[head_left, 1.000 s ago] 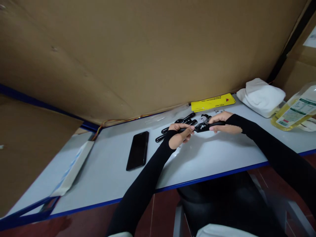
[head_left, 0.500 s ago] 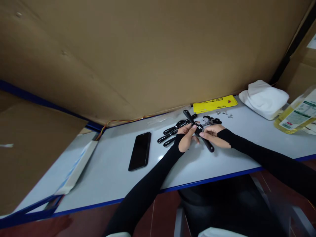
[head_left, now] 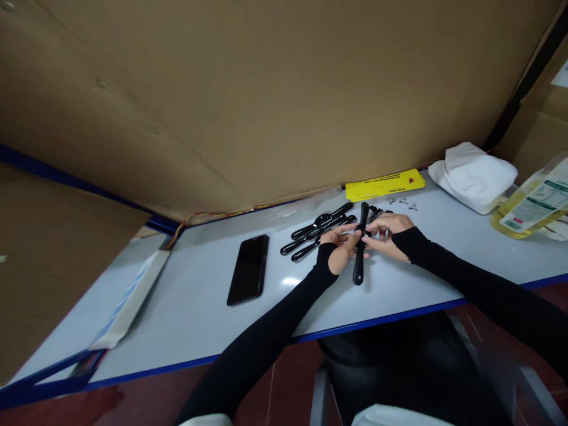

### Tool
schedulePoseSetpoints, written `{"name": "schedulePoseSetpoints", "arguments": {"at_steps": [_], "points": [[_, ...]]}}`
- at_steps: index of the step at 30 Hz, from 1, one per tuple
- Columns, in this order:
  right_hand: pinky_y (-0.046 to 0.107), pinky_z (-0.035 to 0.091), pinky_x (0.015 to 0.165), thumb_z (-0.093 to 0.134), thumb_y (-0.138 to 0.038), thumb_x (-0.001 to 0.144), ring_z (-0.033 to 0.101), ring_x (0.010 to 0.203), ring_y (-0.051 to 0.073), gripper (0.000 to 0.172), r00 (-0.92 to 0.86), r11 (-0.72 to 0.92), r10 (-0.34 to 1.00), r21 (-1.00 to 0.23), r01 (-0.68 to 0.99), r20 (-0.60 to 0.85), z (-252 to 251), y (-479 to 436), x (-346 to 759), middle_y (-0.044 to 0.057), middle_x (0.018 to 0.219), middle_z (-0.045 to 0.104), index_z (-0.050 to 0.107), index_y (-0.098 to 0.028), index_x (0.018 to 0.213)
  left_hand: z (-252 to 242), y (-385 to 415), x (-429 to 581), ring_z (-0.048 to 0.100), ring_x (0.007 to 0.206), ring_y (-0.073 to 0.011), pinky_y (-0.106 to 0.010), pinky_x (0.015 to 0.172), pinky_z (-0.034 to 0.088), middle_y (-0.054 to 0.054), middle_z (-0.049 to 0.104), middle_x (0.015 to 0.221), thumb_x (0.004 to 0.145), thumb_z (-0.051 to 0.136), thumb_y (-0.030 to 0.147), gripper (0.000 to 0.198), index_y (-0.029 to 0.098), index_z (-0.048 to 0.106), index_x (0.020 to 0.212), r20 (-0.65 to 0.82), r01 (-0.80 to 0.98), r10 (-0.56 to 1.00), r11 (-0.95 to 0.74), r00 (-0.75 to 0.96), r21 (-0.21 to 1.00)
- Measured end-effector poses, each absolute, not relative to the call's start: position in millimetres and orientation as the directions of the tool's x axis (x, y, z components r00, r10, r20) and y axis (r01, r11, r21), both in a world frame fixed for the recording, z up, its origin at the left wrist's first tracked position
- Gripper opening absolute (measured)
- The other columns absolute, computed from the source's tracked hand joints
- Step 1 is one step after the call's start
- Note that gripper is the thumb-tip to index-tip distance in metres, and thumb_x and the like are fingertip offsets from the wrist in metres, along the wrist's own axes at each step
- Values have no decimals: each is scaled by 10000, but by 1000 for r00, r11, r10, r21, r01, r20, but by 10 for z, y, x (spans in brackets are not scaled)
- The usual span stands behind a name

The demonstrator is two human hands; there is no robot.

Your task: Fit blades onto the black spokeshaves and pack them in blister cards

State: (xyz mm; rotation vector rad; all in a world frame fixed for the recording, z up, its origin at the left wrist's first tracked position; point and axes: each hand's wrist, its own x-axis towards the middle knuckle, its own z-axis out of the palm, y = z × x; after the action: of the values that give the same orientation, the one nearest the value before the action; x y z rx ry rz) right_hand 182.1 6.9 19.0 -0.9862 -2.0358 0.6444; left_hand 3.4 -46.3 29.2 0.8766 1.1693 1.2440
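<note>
Both my hands grip one long black tool (head_left: 358, 269) above the white table (head_left: 399, 284). It points almost straight toward me, one end near the table's middle, the other up by my fingers. My left hand (head_left: 339, 251) pinches it from the left and my right hand (head_left: 386, 232) closes on it from the right. Several more black handles (head_left: 313, 232) lie side by side just left of my hands. Small black parts and a few small metal pieces (head_left: 403, 203) sit behind my right hand.
A black phone (head_left: 248, 269) lies face up to the left. A yellow card (head_left: 384, 184) rests against the cardboard wall. A folded white cloth (head_left: 473, 174) and a bottle of yellow liquid (head_left: 530, 207) stand at the right. A flat white strip (head_left: 131, 299) lies at the far left.
The black tool has swung in my hands, from lying crosswise to pointing toward me. Both hands stayed on it and shifted slightly.
</note>
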Motion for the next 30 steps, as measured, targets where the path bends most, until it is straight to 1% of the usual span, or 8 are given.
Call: {"name": "schedulePoseSetpoints", "arguments": {"at_steps": [3,6,11,16,19,23,26,30], "points": [[271,443,603,829,-288,766,567,651,128,87,-426,630,773,-651,424,471,146,91,1811,18,805,702,819,-225,826,297,-480,44,759,614,-259,-407,536,676,-89,764,732,570,1006,525,727,84,731,1078,-150,-233,985,128,-80,964],[281,430,620,801,-250,791,561,719,158,30,-456,694,718,-590,413,526,175,87,1837,29,802,689,807,-224,804,287,-497,56,764,626,-262,-399,527,672,-96,775,763,600,988,536,710,98,717,1088,-122,-227,990,102,-75,968],[283,432,643,704,-242,901,543,718,158,130,-583,760,631,-556,336,512,244,67,1899,24,764,669,756,-203,789,207,-514,76,762,617,-258,-400,524,670,-75,768,765,640,970,539,702,125,652,1110,-103,-214,992,85,-75,973],[291,443,674,665,-197,938,545,732,168,186,-645,816,557,-489,308,523,199,111,1920,29,771,657,723,-205,761,121,-499,92,761,596,-261,-400,515,665,-81,767,773,641,956,585,730,131,627,1109,-105,-207,992,90,-63,974],[295,458,682,637,-202,977,557,759,176,178,-668,837,517,-480,263,535,175,145,1939,44,813,668,739,-196,832,94,-474,90,773,620,-274,-407,531,669,-82,767,782,646,949,595,730,130,629,1109,-122,-225,991,108,-48,968],[349,503,790,558,-206,1014,582,852,205,233,-684,851,479,-480,211,550,212,163,1941,73,908,678,765,-202,906,108,-467,94,780,632,-272,-376,520,660,-61,762,771,659,947,573,690,144,637,1102,-127,-258,991,114,-35,959],[362,513,783,570,-199,967,585,832,209,225,-678,783,559,-573,242,477,269,172,1906,59,890,664,742,-220,824,144,-492,116,783,641,-283,-384,521,662,-83,772,791,667,944,560,659,130,655,1074,-137,-255,990,135,10,957],[306,485,629,648,-250,885,550,695,171,66,-602,539,748,-786,303,281,320,164,1872,32,822,629,685,-214,844,172,-517,138,793,673,-305,-439,577,683,-95,779,821,668,953,531,652,129,644,1077,-157,-260,987,163,44,952]]}}
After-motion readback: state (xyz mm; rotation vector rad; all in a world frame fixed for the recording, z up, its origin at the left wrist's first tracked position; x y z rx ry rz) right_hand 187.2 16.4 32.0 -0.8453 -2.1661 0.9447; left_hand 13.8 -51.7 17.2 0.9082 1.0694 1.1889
